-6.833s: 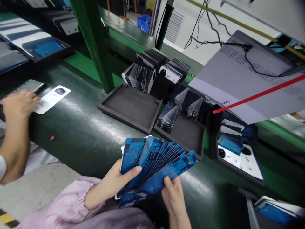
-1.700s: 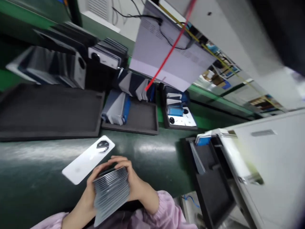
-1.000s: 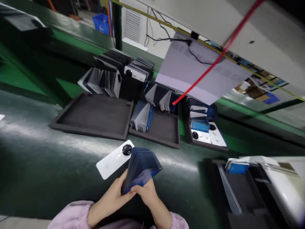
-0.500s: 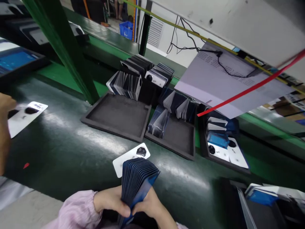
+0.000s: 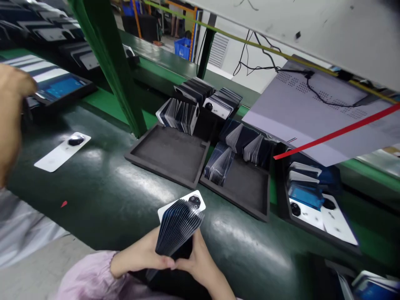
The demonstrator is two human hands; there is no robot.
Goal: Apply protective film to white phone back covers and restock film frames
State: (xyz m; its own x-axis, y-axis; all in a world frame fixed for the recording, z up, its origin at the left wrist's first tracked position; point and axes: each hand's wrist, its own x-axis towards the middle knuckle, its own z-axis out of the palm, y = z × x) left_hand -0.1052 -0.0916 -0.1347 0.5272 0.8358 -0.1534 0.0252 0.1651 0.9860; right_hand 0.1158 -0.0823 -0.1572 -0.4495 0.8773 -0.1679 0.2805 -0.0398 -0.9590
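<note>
Both of my hands grip a fanned stack of thin dark phone back panels point(image 5: 178, 229) low in the middle of the view. My left hand point(image 5: 146, 252) is closed around its left side. My right hand point(image 5: 194, 256) holds the right side, and the two thumbs meet at the near lower edge. The panels spread apart at their upper ends. Just beyond them, a white phone back panel point(image 5: 167, 207) with a round camera area lies on the dark green bench point(image 5: 243, 237), partly covered by the stack. The fingers behind the stack are mostly hidden.
Two black trays point(image 5: 168, 156) point(image 5: 246, 187) stand ahead with fanned panels at their back. Another black tray point(image 5: 325, 239) holds white and blue panels at right. A co-worker's hand point(image 5: 14, 91) is at left, near a loose white panel point(image 5: 59, 156). A green post point(image 5: 108, 62) rises behind.
The stack has tilted and fanned wider, showing clear grey edges where a blue face showed before. The co-worker's hand has risen off the left white panel. My view has shifted slightly left.
</note>
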